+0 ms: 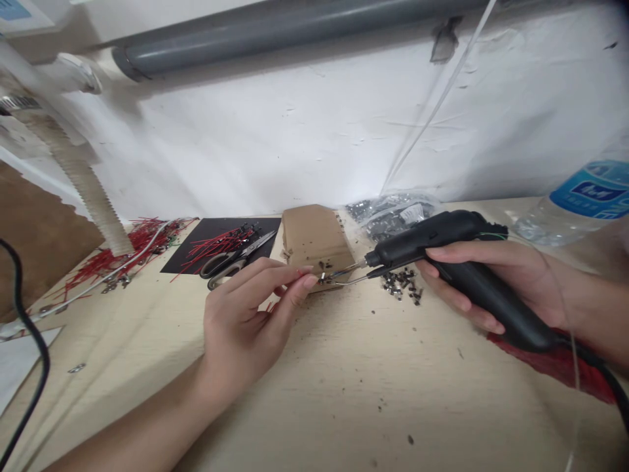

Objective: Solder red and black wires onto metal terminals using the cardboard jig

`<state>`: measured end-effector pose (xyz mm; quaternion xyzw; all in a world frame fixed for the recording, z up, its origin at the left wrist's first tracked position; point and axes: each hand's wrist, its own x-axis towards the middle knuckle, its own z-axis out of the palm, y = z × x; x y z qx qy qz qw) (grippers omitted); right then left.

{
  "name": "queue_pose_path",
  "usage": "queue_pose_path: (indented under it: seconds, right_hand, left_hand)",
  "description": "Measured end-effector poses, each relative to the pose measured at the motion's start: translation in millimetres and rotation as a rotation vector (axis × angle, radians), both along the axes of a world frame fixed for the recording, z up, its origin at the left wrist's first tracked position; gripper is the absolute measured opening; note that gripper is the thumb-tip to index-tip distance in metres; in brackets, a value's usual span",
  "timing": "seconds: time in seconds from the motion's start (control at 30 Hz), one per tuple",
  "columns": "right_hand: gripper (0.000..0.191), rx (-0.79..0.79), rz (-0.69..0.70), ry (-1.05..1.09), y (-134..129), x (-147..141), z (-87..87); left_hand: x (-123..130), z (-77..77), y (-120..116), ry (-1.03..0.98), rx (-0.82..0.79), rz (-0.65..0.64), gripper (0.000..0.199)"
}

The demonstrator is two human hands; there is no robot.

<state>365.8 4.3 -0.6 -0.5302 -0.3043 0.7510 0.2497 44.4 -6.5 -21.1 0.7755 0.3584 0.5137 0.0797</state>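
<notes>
My left hand [250, 318] is closed, pinching a short red wire [301, 271] with a small dark metal part [322, 278] at its end. In my right hand [528, 275] is a black soldering gun [425, 237], gripped by its handle with the tip pointing left. The gun's tip and thin feed tube reach the small part, over the near edge of a brown cardboard block [314, 226]; whether the tip touches it I cannot tell. Loose small metal parts [403, 286] lie below the gun's nose. Something red [555, 370] lies beneath the handle.
Scissors [228, 263] and red-wired parts [216, 246] rest on a black sheet [184, 246]. More red wires [93, 265] are heaped around a ribbed hose [81, 170]. Behind the gun lies a plastic bag of parts [388, 213]. A water bottle [590, 190] leans at right; a black cable [42, 354] hangs left.
</notes>
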Motion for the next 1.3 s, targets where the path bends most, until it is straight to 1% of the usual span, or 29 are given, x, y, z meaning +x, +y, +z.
queue_pose_path:
  seconds: [0.2,0.43,0.63,0.93,1.13,1.3]
  right_hand:
    - [0.04,-0.024,-0.012,-0.009,-0.2,0.3,-1.7]
    - [0.04,-0.01,0.011,-0.009,0.8,-0.5,-1.4]
    - [0.039,0.014,0.009,-0.006,0.3,0.7,-1.5]
    - [0.039,-0.024,-0.003,-0.007,-0.5,-0.3,0.2]
    - [0.038,-0.007,-0.005,0.007,-0.6,0.0,0.3]
    - [0.038,-0.023,-0.014,0.003,-1.3,-0.1,1.1]
  left_hand:
    - [0.3,0.5,0.1,0.004,0.002,0.002,0.008]
    - [1.4,0.2,1.8,0.034,-0.005,0.001,0.008]
    - [0.9,-0.4,1.4,0.041,0.002,0.026,0.006]
    - [0.6,0.6,1.6,0.029,-0.013,0.014,0.007]
    - [0.5,0.7,1.4,0.034,-0.019,0.017,0.005]
    - [0.7,0.0,1.9,0.026,-0.006,0.0,0.007]
